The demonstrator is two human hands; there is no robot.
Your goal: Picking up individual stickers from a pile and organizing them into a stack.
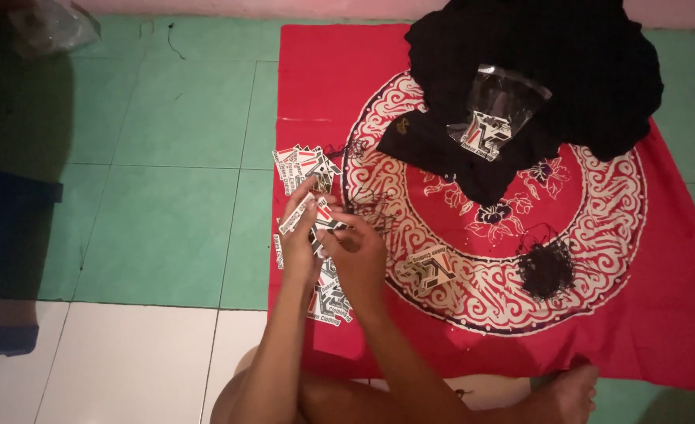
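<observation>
Both hands are close together over the left edge of the red patterned cloth (347, 86): the left hand (300, 247) pinches a printed card tag (299, 213) between thumb and fingers, and the right hand (357, 253) is curled right beside it, fingertips at the same tag. More card tags (304, 165) lie scattered on the cloth just beyond the hands, with another tag (426, 271) to their right. Farther off sit a tangle of black strings (546, 268) and a heap of black garments (536, 71) topped by a clear plastic bag (498, 110).
</observation>
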